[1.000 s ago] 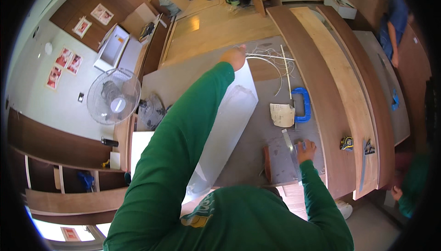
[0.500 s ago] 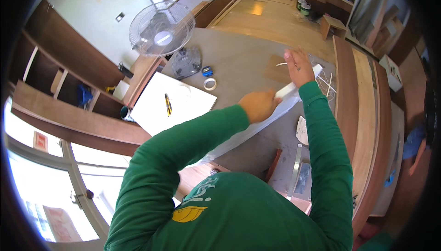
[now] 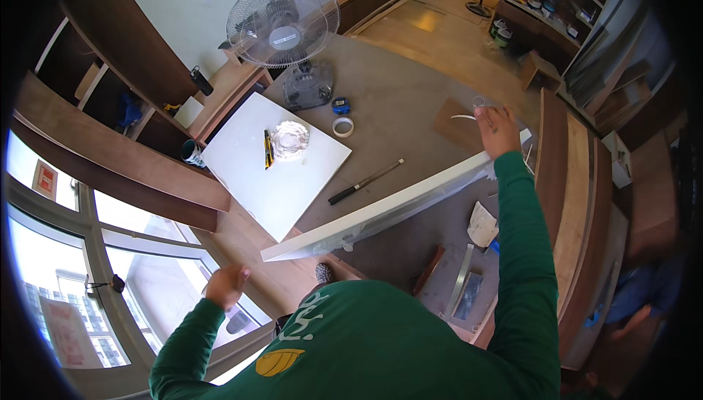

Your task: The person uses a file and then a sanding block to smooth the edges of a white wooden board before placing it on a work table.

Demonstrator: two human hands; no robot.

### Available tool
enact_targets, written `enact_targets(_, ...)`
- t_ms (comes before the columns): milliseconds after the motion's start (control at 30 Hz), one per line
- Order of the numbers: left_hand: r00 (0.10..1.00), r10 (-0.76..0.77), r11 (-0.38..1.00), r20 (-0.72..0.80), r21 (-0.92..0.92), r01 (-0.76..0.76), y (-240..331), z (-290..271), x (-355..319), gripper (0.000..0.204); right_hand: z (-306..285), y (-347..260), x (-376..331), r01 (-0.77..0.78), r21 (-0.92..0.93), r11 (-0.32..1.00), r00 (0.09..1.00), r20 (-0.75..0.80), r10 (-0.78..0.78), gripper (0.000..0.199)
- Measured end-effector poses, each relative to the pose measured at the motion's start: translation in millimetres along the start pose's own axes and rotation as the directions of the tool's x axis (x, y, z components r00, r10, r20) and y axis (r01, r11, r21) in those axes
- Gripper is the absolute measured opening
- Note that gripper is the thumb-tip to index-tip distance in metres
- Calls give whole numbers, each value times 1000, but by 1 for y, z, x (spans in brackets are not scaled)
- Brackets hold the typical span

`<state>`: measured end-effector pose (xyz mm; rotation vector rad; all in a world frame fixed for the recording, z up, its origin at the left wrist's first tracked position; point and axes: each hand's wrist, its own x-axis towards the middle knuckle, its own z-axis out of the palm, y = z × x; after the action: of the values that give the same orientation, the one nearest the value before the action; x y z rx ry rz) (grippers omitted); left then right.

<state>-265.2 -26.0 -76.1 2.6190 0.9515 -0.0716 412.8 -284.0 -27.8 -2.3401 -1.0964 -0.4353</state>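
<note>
A long white board (image 3: pixel 395 206) stands on its edge and runs from near my chest out to the right, with thin clear film hanging under it. My right hand (image 3: pixel 499 130) grips the top of its far end, the green sleeve stretched along it. A thin white strip (image 3: pixel 466 116) curls just beyond that hand. My left hand (image 3: pixel 227 285) hangs free at the lower left, fingers loosely apart, touching nothing and well away from the board's near end.
A square white panel (image 3: pixel 282 180) lies on the floor with a yellow knife (image 3: pixel 268 149) and a crumpled clear wrap (image 3: pixel 291 140) on it. Behind stand a pedestal fan (image 3: pixel 282 13), a tape roll (image 3: pixel 342 127) and a dark bar tool (image 3: pixel 366 182). Long wooden planks (image 3: pixel 575 180) line the right.
My left hand has come off the white board and dropped to the lower left. My right hand stays at the board's far end. The view has swung toward the fan.
</note>
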Motion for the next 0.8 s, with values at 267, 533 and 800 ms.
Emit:
enact_targets(267,884,-382,674,269,-574,465,-64,88,5,35,0,-18,-19,12,-72,997,917,-398,-39,26)
enact_targets(533,723,-36,98,690,-718,689,-19,140,135,52,14,-27,-14,-438,-160,884,800,-518,303,50)
enact_targets(800,641,361,135,677,-718,682,-1,151,161,35,23,-224,-152,-679,712,180,467,228,854,76)
